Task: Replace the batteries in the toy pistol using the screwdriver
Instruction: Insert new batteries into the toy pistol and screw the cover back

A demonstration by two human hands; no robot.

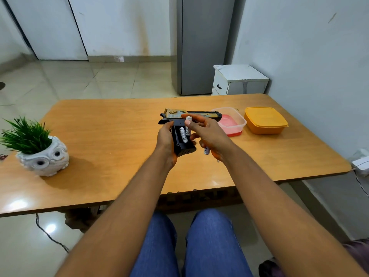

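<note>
My left hand point(165, 139) grips the black and gold toy pistol point(180, 143) by its handle, above the middle of the wooden table point(111, 136). The handle's battery compartment is open and one white battery point(183, 134) lies inside it. My right hand point(207, 134) pinches a second white battery point(188, 124) between thumb and fingers at the compartment's opening. Another white battery point(206, 150) shows under my right palm, tucked in the lower fingers. A thin metal tip point(218, 161), perhaps the screwdriver, pokes out below that hand.
A clear box with a pink base point(232, 122) and a closed orange box point(265, 120) stand right of the pistol. A white owl pot with a green plant point(43, 154) sits at the table's left. A white cabinet point(239, 80) stands behind the table.
</note>
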